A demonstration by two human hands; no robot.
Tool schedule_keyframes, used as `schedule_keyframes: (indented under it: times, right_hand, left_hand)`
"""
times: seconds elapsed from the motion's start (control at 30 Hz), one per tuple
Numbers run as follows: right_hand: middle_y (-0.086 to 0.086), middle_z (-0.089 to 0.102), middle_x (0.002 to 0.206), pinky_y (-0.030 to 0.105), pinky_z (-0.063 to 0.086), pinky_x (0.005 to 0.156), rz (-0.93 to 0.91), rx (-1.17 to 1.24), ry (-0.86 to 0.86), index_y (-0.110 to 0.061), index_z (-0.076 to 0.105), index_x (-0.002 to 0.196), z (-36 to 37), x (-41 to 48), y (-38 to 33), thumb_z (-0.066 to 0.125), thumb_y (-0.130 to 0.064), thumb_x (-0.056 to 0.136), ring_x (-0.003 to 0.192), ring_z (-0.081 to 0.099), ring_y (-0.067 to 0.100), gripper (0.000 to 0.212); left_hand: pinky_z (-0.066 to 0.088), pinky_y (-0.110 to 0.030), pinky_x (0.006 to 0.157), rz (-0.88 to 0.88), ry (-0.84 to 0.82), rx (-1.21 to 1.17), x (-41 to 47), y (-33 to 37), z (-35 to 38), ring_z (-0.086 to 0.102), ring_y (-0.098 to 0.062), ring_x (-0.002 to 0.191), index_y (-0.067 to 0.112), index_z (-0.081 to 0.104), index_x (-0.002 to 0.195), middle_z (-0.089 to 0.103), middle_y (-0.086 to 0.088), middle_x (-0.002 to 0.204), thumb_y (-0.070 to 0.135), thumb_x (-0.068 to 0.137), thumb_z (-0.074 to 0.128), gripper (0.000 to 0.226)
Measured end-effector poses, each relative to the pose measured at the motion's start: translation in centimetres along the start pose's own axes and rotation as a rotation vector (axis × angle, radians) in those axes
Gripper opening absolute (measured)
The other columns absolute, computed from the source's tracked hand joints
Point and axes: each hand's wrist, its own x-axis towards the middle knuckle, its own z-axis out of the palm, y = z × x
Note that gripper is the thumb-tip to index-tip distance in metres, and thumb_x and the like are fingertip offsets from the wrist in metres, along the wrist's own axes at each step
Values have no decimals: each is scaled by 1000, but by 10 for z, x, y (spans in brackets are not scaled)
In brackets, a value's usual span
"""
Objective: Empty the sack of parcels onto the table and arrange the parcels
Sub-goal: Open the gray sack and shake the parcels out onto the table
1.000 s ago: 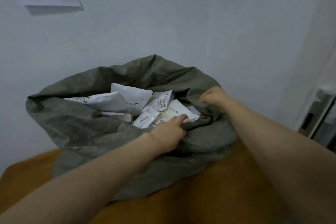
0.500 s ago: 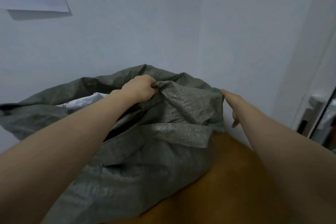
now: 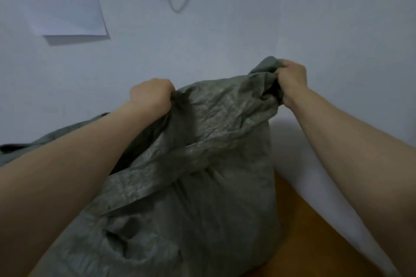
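A grey sack [image 3: 191, 186] bulges on the table [image 3: 299, 231], hanging below the fingers [image 3: 165, 90] that grip it, its parcels hidden inside. The left hand [image 3: 150, 94] and right hand [image 3: 292, 81] each clamp a bunched fold of its top edge, a hold seemingly meant to lift and tip the load out.

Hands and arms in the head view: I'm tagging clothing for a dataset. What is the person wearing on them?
The left hand and right hand are bare: no gloves, watch or visible rings. The left forearm and right forearm are bare to the frame's edge; no sleeve in view.
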Motion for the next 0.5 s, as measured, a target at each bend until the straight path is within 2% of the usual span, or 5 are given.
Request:
schedule_keyframes:
  times: [0.13,0.23,0.3,0.37,0.5]
  right_hand:
    - [2,60,75,24,47,60,-42,-214,-222,-14,62,79,13,9,11,56,-10,85,73,57,19,10]
    - [5,68,87,30,54,72,36,-259,-484,-10,65,94,14,18,37,81,-38,70,79,65,19,40]
    - [2,65,100,36,51,86,-43,-595,-562,-12,62,106,16,22,50,87,-41,59,92,62,20,61]
    - [1,61,99,32,47,86,-144,-757,-468,-12,61,108,18,27,58,88,-29,61,96,57,20,57]
    - [-3,58,71,20,43,60,-180,-476,-378,-18,65,73,8,20,60,78,-11,73,70,55,13,15]
  left_hand:
    - [27,-33,109,-63,-376,-556,-12,31,-9,23,-25,143,21,4,153,18,-5,158,46,86,61,92]
    - [3,-48,118,65,-638,-337,-39,60,10,-16,-21,146,26,-30,144,-25,0,157,80,52,64,142]
    - [-8,-58,113,121,-627,-87,-47,65,39,-23,-23,144,25,-37,140,-31,-2,154,82,52,64,145]
    - [-15,-62,110,122,-594,26,-46,67,58,-23,-24,144,21,-35,142,-28,-5,156,86,57,55,139]
    - [-4,-51,116,-5,-736,-399,-25,64,44,-16,-20,146,26,-15,150,-18,-1,159,80,75,41,109]
